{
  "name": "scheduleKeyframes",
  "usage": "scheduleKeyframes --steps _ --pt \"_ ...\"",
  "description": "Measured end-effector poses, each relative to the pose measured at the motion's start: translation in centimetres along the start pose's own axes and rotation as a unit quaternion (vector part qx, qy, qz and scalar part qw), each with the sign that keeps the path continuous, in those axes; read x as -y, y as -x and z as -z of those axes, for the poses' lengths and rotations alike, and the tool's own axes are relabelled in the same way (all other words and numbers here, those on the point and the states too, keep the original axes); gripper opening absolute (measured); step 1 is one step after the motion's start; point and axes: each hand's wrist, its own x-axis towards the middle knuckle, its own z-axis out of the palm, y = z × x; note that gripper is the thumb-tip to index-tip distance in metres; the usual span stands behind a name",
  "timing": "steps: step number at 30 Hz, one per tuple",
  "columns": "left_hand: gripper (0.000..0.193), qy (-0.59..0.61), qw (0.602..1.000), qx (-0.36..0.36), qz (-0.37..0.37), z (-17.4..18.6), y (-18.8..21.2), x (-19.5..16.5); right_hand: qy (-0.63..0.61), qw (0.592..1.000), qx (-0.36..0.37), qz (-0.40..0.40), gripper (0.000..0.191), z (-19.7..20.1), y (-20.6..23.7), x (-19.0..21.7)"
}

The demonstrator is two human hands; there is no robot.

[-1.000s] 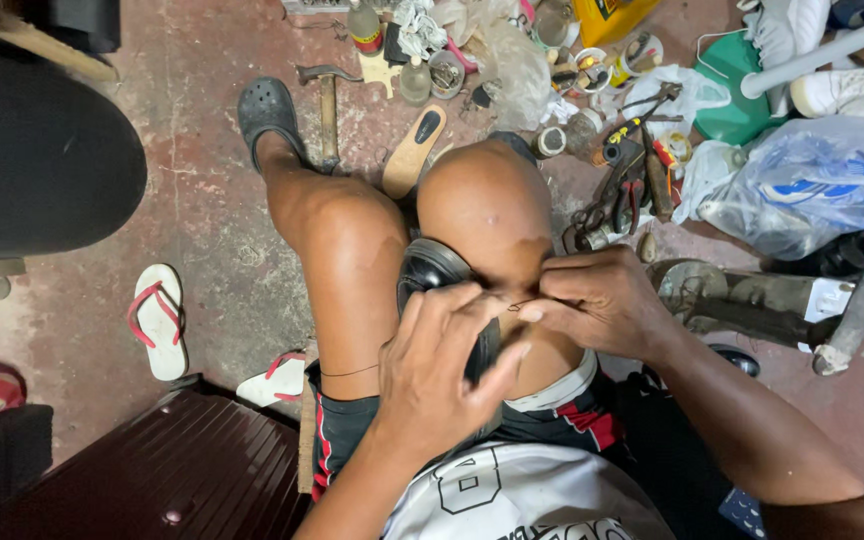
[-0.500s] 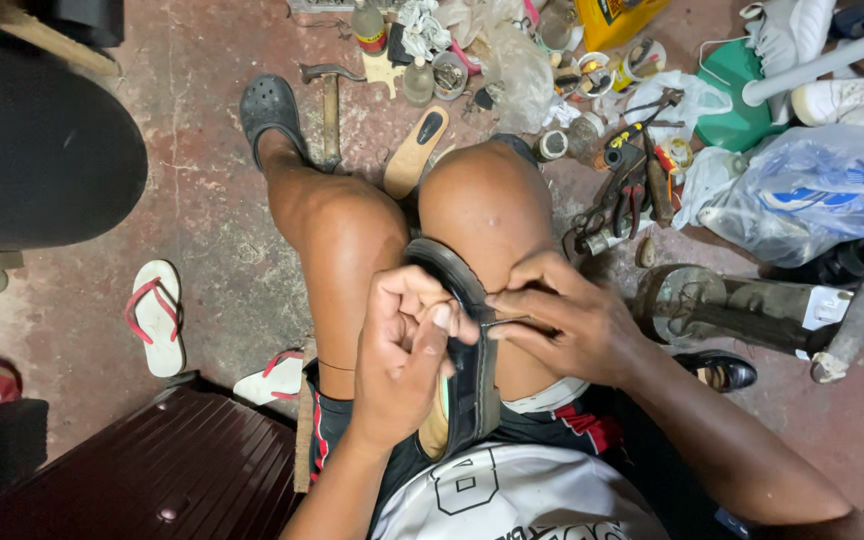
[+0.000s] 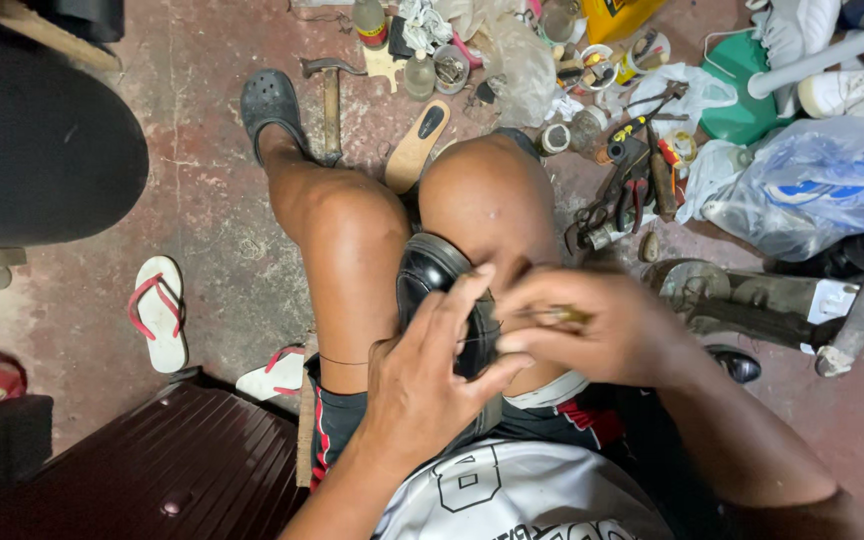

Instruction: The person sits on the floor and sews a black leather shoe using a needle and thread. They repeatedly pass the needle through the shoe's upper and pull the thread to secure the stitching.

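Black shoe between both knees

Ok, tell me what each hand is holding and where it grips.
Left hand presses on the upper of the black shoe wedged between the knees. Right hand pinches something small and blurred; what cannot be told.
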Motion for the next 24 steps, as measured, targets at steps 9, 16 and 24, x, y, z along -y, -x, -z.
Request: scheduleKeyframes --steps 9,16,24 --pt "0.079 0.283 0.949 0.060 0.121 2.3 0.1 -0.4 0.045 0.998 0.006 0.052 0.011 0.3 -1.7 1.4" --pt "0.073 0.317 0.905 0.187 0.213 3.1 -0.1 0.3 -0.027 0.995 -0.027 0.089 0.005 1.7 -0.6 1.7" --pt "0.095 0.118 0.984 0.077 0.109 1.7 0.1 -0.6 0.060 0.998 0.023 0.027 0.019 -1.1 -1.9 1.6"
